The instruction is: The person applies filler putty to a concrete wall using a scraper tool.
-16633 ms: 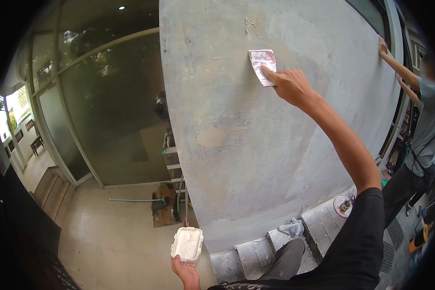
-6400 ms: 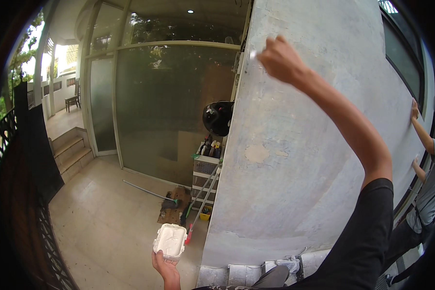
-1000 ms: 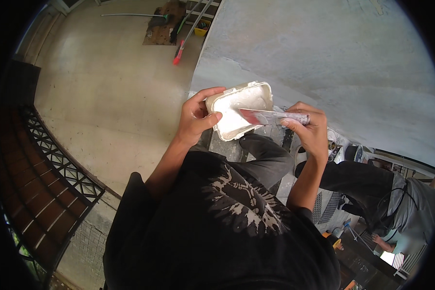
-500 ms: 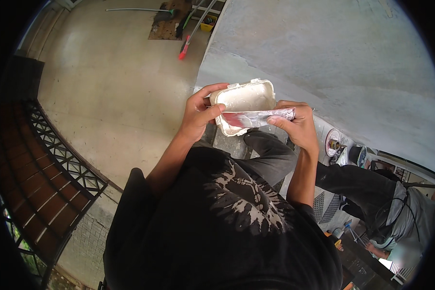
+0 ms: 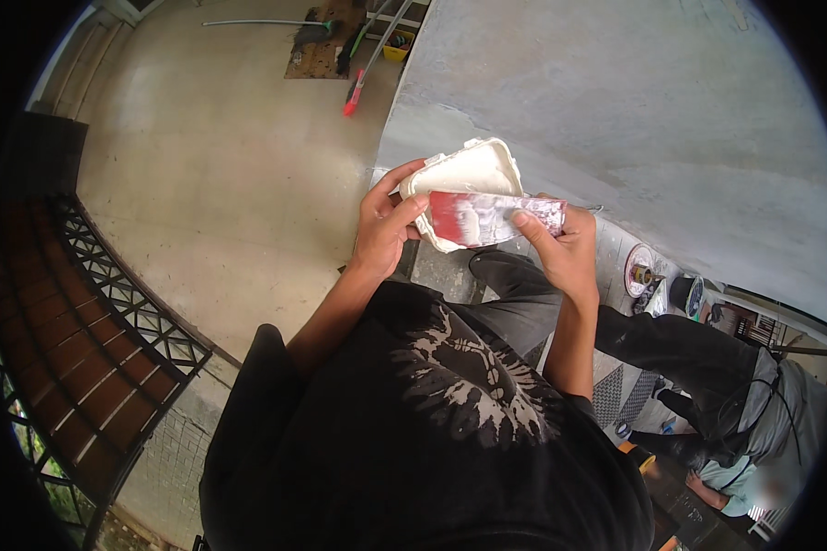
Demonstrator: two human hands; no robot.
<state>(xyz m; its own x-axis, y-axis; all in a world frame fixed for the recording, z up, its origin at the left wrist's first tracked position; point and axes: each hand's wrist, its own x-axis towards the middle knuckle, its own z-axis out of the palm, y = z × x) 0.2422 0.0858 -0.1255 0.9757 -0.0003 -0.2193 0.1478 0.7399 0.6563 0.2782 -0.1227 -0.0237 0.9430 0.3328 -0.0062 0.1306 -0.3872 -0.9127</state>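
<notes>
My left hand (image 5: 383,231) grips the left side of a small white tub (image 5: 476,171), its thumb over the near rim. White paste coats the inside of the tub. A flat red scraper blade (image 5: 450,213), smeared with white paste, lies across the near part of the tub's opening. My right hand (image 5: 568,250) is closed around the paste-covered right end of the scraper, thumb on its upper face. The scraper's left edge comes right up to my left thumb. Part of the tub is hidden beneath the scraper.
A grey plastered wall (image 5: 616,101) rises in front and to the right. Another person's dark trousers (image 5: 680,372) show at the right, near a round lid (image 5: 640,270) and a dark bucket (image 5: 685,296). Brooms and a yellow bin (image 5: 397,44) stand far off. A metal railing (image 5: 129,275) runs along the left.
The scraper has turned so that more of its red, smeared face shows, and it has shifted up slightly. The tub has tilted a little. Both hands keep their hold.
</notes>
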